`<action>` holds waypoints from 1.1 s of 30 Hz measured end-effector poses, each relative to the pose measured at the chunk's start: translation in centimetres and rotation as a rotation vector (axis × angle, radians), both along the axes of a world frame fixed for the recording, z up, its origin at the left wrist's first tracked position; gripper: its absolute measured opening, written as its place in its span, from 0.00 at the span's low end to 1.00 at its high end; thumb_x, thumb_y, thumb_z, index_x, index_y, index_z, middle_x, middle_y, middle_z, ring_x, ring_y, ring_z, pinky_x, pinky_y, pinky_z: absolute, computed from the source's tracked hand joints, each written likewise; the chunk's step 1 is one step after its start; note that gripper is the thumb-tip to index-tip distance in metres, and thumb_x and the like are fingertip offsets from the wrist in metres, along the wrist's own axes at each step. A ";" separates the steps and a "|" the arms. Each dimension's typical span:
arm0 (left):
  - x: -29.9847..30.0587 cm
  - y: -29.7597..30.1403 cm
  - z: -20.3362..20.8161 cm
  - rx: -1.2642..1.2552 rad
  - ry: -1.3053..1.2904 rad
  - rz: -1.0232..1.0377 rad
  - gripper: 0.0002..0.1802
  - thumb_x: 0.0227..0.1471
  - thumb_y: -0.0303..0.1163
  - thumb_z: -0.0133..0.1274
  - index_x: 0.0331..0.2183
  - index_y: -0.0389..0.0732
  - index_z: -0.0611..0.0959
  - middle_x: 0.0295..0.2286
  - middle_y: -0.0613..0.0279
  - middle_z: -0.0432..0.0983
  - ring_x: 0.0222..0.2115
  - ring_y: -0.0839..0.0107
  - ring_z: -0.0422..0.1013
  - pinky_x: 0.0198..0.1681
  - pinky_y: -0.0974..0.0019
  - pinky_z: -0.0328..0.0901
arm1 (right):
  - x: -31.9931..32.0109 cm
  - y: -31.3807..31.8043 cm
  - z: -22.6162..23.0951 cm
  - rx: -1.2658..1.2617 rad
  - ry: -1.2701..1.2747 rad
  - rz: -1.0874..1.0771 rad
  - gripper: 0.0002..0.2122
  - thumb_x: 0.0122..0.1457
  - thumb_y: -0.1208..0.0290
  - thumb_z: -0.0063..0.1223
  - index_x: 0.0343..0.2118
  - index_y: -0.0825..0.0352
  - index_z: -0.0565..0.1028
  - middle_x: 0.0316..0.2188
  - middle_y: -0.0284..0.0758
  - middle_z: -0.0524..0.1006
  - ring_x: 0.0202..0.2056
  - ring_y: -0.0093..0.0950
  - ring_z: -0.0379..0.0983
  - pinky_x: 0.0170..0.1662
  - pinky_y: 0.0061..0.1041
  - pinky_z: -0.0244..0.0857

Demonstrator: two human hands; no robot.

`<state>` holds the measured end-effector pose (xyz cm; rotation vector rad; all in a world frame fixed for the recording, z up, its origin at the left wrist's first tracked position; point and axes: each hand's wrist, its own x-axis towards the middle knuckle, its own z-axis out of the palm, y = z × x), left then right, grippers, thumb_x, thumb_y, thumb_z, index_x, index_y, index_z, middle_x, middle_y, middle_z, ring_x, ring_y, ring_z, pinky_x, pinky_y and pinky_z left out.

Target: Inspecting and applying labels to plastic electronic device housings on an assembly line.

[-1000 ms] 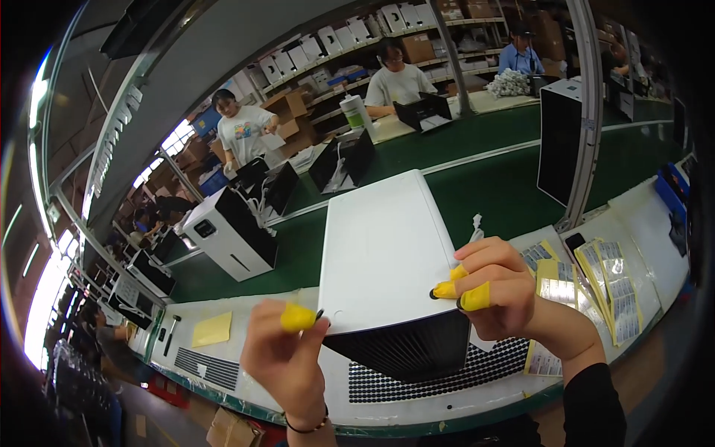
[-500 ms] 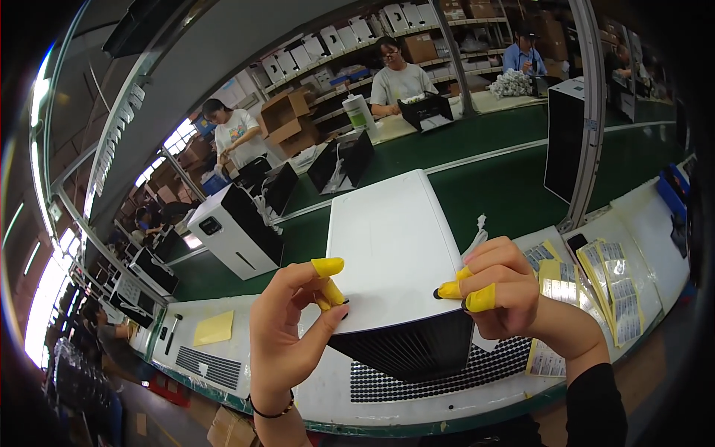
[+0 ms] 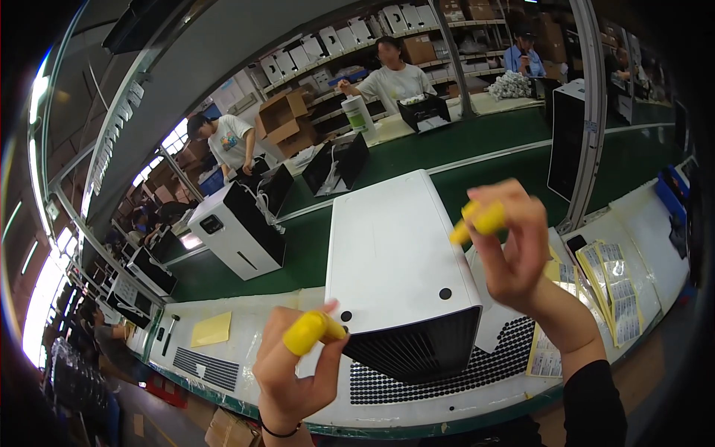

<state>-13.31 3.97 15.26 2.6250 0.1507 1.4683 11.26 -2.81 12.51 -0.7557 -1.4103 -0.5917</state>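
Observation:
A white box-shaped appliance [image 3: 398, 246] with a black slatted end [image 3: 417, 346] lies before me on the bench. Two black round pads, one at the left [image 3: 346, 316] and one at the right [image 3: 445, 293], sit on its white face near the slatted edge. My left hand [image 3: 298, 365], with yellow finger covers, is closed in a pinch beside the near left corner; a small dark round pad [image 3: 345, 330] shows at its fingertips. My right hand [image 3: 514, 242], also with yellow finger covers, is raised over the right edge, fingers pinched and blurred; what they hold is hidden.
Sheets of black round pads [image 3: 410, 387] lie under and beside the appliance. Label sheets [image 3: 614, 290] lie at right, a yellow sheet [image 3: 212, 329] at left. Past the bench, a green conveyor [image 3: 462, 149] carries another white appliance [image 3: 238, 231]. A metal post [image 3: 592, 112] stands right; co-workers are beyond.
My right hand has lifted up and away from the appliance's near right corner. My left hand has moved down off the near left corner. Both round pads now show uncovered.

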 end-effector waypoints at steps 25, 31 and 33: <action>1.1 -0.3 -3.6 0.016 -0.183 -0.009 0.15 0.33 0.10 0.57 0.28 0.34 0.76 0.25 0.57 0.71 0.24 0.67 0.67 0.33 0.58 0.74 | 4.0 4.7 4.1 -0.807 -0.166 -0.289 0.08 0.53 0.68 0.54 0.31 0.67 0.77 0.31 0.33 0.70 0.40 0.30 0.65 0.44 0.27 0.60; 2.6 3.2 -1.8 -0.535 -0.506 -0.274 0.34 0.38 0.10 0.55 0.49 0.34 0.63 0.33 0.56 0.69 0.25 0.73 0.67 0.29 0.67 0.71 | 5.3 5.4 3.0 -0.859 -0.017 -0.110 0.15 0.56 0.65 0.53 0.43 0.68 0.74 0.39 0.36 0.71 0.45 0.28 0.66 0.50 0.25 0.60; 4.2 5.6 -0.7 -0.498 -0.413 -0.084 0.28 0.42 0.14 0.56 0.47 0.35 0.66 0.33 0.59 0.70 0.26 0.78 0.65 0.31 0.74 0.67 | 5.3 7.7 2.1 -0.893 0.239 0.222 0.21 0.57 0.68 0.50 0.53 0.70 0.65 0.47 0.38 0.70 0.47 0.25 0.66 0.52 0.23 0.59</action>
